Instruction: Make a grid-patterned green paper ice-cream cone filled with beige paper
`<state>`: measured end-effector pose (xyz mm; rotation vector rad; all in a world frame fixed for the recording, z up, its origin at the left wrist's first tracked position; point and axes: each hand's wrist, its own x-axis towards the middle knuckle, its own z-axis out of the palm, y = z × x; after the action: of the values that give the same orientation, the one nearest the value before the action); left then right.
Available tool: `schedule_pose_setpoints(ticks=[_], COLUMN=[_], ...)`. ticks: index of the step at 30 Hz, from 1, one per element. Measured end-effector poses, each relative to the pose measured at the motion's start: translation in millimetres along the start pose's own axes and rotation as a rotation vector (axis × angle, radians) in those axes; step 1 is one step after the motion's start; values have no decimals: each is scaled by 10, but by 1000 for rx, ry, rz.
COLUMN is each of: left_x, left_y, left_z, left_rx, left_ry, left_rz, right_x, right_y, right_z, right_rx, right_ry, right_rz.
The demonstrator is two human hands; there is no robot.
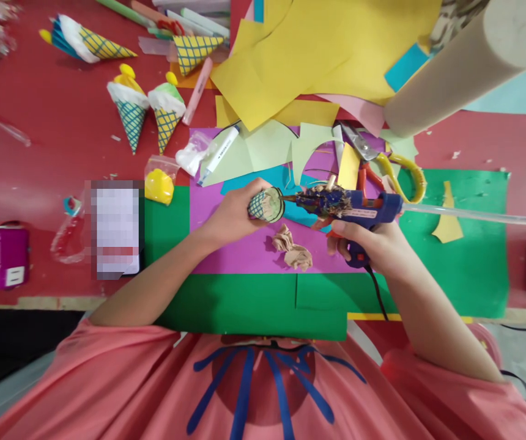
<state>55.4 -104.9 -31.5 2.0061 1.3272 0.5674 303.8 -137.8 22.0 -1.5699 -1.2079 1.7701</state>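
Note:
My left hand (238, 211) is wrapped round a paper cone (258, 205) patterned with crossing lines, its open end turned to the right. Pale green material shows inside the rim. In my right hand (364, 241) is a dark blue hot glue gun (355, 205), its nozzle at the cone's rim; whether it touches I cannot tell. A clear glue stick (455, 212) sticks out of the gun's back. Two crumpled brown paper pieces (293, 247) lie just below the cone, on purple paper (240, 253).
Finished paper ice cream cones (128, 107) lie at the upper left. Yellow-handled scissors (400, 168) rest beyond the glue gun. A phone (116, 232) lies left of my left arm. Yellow sheets (290, 61) and a thick pale roll (455, 73) occupy the back. The gun's cord (377, 293) hangs over the front edge.

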Motion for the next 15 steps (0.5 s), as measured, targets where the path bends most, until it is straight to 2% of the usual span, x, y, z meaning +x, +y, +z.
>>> schedule_pose_setpoints(ticks=[5, 8, 11, 13, 15], left_x=[4, 8, 14, 17, 17], left_y=[0, -20, -33, -35, -34], left_z=[12, 21, 28, 33, 38], left_rx=[14, 11, -16, -46, -70], left_ry=[16, 60, 130, 145, 139], left_rz=[-63, -101, -103, -97, -92], right_x=[-29, -83, -162, -235, -332], right_y=[46, 90, 143, 193, 271], right_z=[-28, -126, -371, -607, -867], right_rx=[-97, -173, -87, 20, 24], right_ry=[51, 174, 227, 158, 189], right_rz=[-26, -66, -79, 3, 66])
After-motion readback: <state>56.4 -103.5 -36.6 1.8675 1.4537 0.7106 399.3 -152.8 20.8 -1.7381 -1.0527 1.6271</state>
